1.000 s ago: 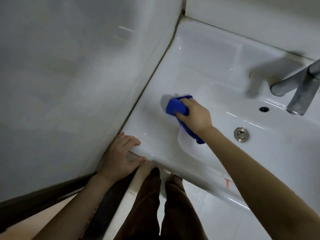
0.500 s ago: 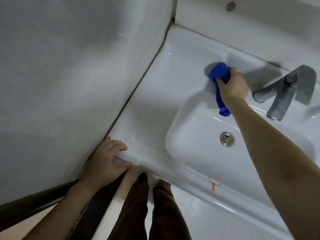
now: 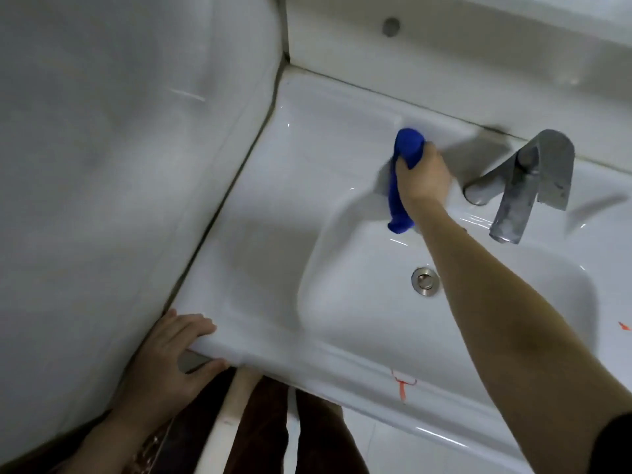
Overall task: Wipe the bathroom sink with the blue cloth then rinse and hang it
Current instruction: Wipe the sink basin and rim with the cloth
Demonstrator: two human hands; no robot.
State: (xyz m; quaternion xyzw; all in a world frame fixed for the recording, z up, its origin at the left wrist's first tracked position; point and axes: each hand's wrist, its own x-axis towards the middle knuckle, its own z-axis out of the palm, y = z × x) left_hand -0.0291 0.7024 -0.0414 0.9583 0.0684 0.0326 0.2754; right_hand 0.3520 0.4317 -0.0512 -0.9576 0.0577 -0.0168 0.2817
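Note:
The blue cloth (image 3: 403, 155) is bunched in my right hand (image 3: 424, 176), which grips it against the back ledge of the white sink (image 3: 260, 254), just left of the faucet. One end of the cloth hangs down over the basin's back rim. My left hand (image 3: 171, 360) holds the sink's front left corner, fingers on top and thumb under the edge.
A metal faucet (image 3: 526, 186) stands at the back right of the basin. The round drain (image 3: 424, 281) sits in the basin floor. A grey wall (image 3: 119, 165) borders the sink on the left, and a white ledge (image 3: 478, 63) runs behind it. My legs stand below the front edge.
My right hand has carried the cloth from the left deck up to the back ledge beside the faucet. The left hand has stayed on the front corner.

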